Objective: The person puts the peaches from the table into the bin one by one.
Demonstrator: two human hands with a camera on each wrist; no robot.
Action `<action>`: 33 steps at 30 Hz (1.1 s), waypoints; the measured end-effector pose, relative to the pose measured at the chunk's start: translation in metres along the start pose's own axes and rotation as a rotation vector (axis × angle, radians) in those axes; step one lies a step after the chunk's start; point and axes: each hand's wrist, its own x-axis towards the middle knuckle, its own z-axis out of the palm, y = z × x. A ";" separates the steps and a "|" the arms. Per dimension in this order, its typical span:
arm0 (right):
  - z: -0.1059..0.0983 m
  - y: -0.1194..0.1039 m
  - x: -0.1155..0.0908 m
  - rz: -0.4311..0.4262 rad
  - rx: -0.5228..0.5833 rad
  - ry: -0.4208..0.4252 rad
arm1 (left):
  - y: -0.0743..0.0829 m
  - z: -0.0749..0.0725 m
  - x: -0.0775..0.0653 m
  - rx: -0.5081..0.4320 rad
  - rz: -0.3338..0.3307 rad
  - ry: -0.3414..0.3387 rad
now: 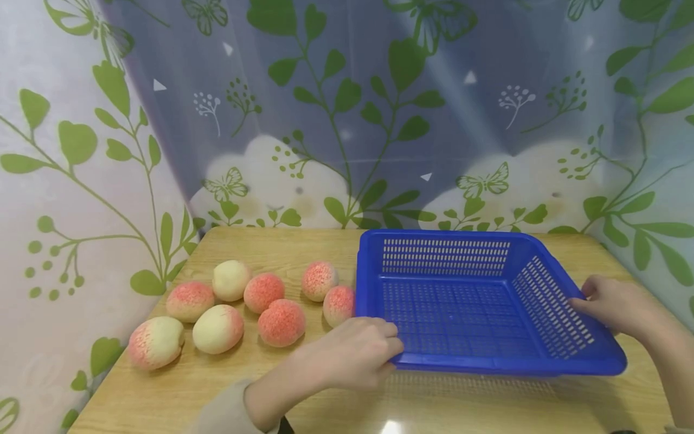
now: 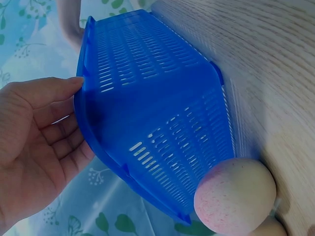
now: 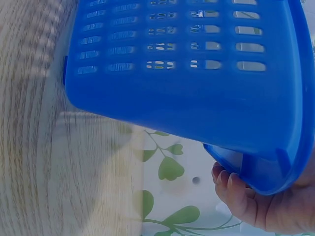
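A blue plastic basket [image 1: 472, 364] with slotted walls and a grid floor stands upright on the right side of the table, with nothing in it. My left hand [image 1: 352, 352] grips the rim at its near left corner; in the left wrist view the thumb lies over the edge. On the other side, my right hand [image 1: 615, 304] holds the right rim, with fingers curled under it in the right wrist view. Close against the basket's left wall is a pink-speckled peach [image 1: 340, 305]. Several more peaches lie left of it, including a red one [image 1: 282, 323].
A light wooden table [image 1: 217, 410] carries everything. Behind it hangs a curtain [image 1: 347, 120] printed with green leaves and butterflies. One pale peach [image 1: 231, 280] sits toward the back of the group, and another [image 1: 156, 343] lies near the table's left edge.
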 end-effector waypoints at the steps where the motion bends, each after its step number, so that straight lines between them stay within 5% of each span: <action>1: 0.000 0.000 0.000 -0.003 0.006 -0.001 | 0.000 0.000 -0.001 0.001 0.001 0.005; 33: 0.007 -0.020 -0.005 -0.044 0.014 -0.028 | -0.002 -0.003 -0.024 -0.068 0.006 0.032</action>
